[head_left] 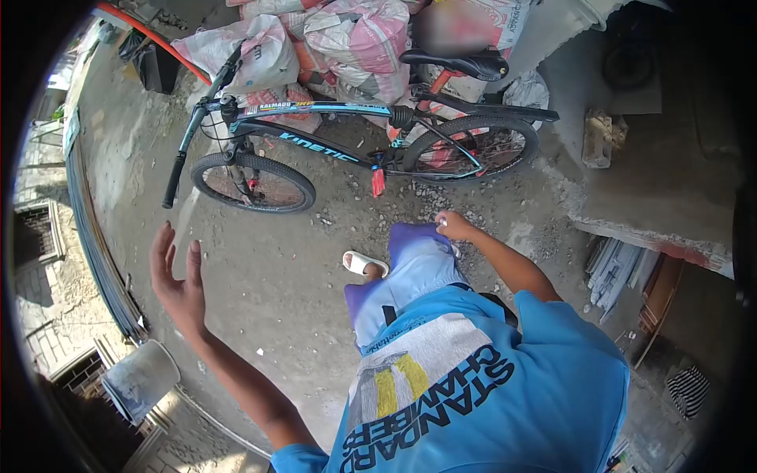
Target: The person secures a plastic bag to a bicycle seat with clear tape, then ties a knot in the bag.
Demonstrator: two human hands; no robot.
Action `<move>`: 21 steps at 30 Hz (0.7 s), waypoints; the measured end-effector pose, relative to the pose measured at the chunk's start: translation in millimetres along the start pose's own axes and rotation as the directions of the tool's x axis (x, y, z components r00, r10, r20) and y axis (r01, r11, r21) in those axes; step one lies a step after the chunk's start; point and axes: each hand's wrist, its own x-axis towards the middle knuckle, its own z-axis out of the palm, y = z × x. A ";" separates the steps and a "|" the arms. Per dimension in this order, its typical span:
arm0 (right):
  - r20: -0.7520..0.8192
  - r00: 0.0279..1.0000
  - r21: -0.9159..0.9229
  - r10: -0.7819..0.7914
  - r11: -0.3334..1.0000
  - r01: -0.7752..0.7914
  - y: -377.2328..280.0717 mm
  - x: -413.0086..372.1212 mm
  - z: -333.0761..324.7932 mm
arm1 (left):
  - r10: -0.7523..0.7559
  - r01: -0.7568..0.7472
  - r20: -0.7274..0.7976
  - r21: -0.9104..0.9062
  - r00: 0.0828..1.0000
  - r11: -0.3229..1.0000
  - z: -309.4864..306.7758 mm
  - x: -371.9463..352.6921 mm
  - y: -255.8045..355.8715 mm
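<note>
A black and blue bicycle (315, 146) stands across the upper middle, its handlebar at the left and its saddle (457, 63) at the right. Just below the near handlebar grip (173, 183), my left hand (180, 280) is raised with its fingers apart and nothing in it. My right hand (451, 225) is closed at the purple and white shorts (410, 268), below the rear wheel (473, 150). Something small and pale shows at its fingers, too small to name. A white slipper (367, 263) is on one foot.
Filled sacks (359, 47) are piled behind the bicycle. A concrete ledge (654, 197) juts in at the right, with stacked pale strips (619, 272) below it. At the lower left stands a bucket (146, 378), near long pipes (98, 236).
</note>
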 end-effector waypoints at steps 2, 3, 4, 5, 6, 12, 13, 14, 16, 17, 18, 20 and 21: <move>-0.176 0.982 0.193 0.067 0.981 -0.033 -24.3 -6.3 -40.4 | 0.032 -0.024 -0.056 0.139 0.998 0.990 -14.4 54.5 -42.9; -0.179 0.968 0.378 0.173 0.921 -0.095 -31.9 -10.2 -62.1 | 0.041 -0.027 -0.054 0.234 0.998 0.972 -15.7 81.2 -66.3; -0.269 0.957 0.326 0.108 0.945 -0.015 -31.4 -11.5 -85.8 | 0.056 -0.038 -0.045 0.330 0.997 0.943 -13.7 107.2 -91.5; -0.339 0.940 0.219 0.045 0.975 0.032 -30.8 -12.0 -111.6 | 0.057 -0.064 0.029 0.442 0.998 0.895 -11.0 132.0 -119.0; -0.479 0.873 -0.014 -0.091 0.995 0.096 -30.0 -11.7 -133.4 | 0.011 -0.059 0.094 0.518 0.996 0.853 -3.1 151.8 -148.2; -0.116 0.991 0.183 0.062 0.982 -0.040 0.3 10.8 -81.7 | -0.252 0.014 0.356 0.554 0.900 0.832 49.5 158.1 -260.4; 0.103 0.994 0.188 0.045 0.980 -0.064 9.8 -0.8 -49.7 | -0.246 0.019 0.304 0.594 0.920 0.804 50.5 152.8 -259.7; 0.347 0.927 0.153 0.142 0.967 -0.205 13.4 -12.6 -23.4 | -0.240 -0.002 0.307 0.620 0.921 0.785 48.3 150.3 -262.8; 0.582 0.791 0.197 0.190 0.910 -0.364 13.0 -27.8 -2.6 | -0.271 -0.001 0.328 0.639 0.905 0.769 48.6 161.0 -268.3; 0.613 0.774 0.314 0.155 0.852 -0.419 8.8 -41.3 13.7 | -0.321 0.005 0.370 0.649 0.872 0.761 42.0 166.0 -274.4; 0.612 0.775 0.352 0.157 0.824 -0.445 3.1 -50.0 26.8 | -0.375 0.016 0.404 0.662 0.835 0.749 37.5 172.0 -274.1; 0.603 0.781 0.419 0.161 0.770 -0.482 -4.7 -52.1 38.5 | -0.392 -0.002 0.259 0.836 0.883 0.549 52.4 159.6 -223.7; 0.584 0.797 0.431 0.153 0.774 -0.465 -6.0 -49.5 37.3 | -0.386 0.002 0.184 0.901 0.904 0.434 59.9 155.4 -203.1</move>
